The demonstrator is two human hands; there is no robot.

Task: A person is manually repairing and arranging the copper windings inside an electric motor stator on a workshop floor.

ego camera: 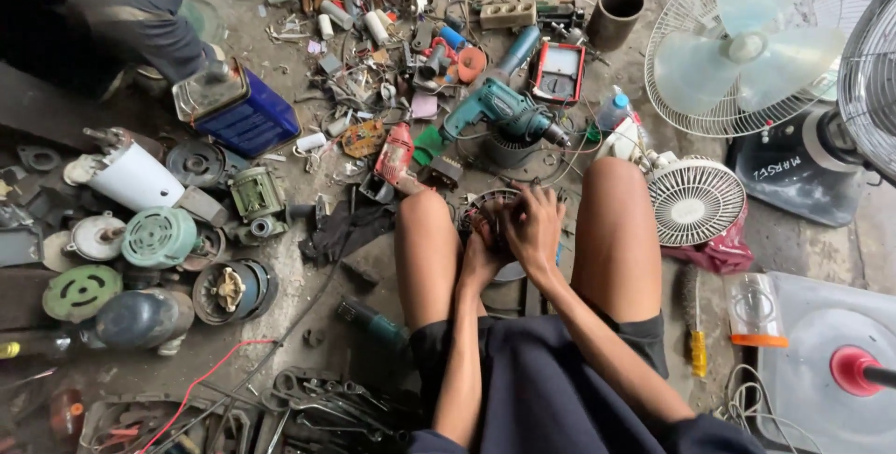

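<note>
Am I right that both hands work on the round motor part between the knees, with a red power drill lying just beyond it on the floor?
Not quite: the power drill is teal, not red, as the head view shows. The rest holds: the left hand and right hand are both on the round motor part between the knees, and the drill lies just beyond it on the floor.

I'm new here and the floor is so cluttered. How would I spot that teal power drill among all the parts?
Start at the big white fan standing at the upper right, then look left past the red-framed meter. The teal drill lies on the floor just beyond the person's knees, above the right hand and left hand. It alone has a teal pistol-shaped body with a dark nose pointing right.
</note>
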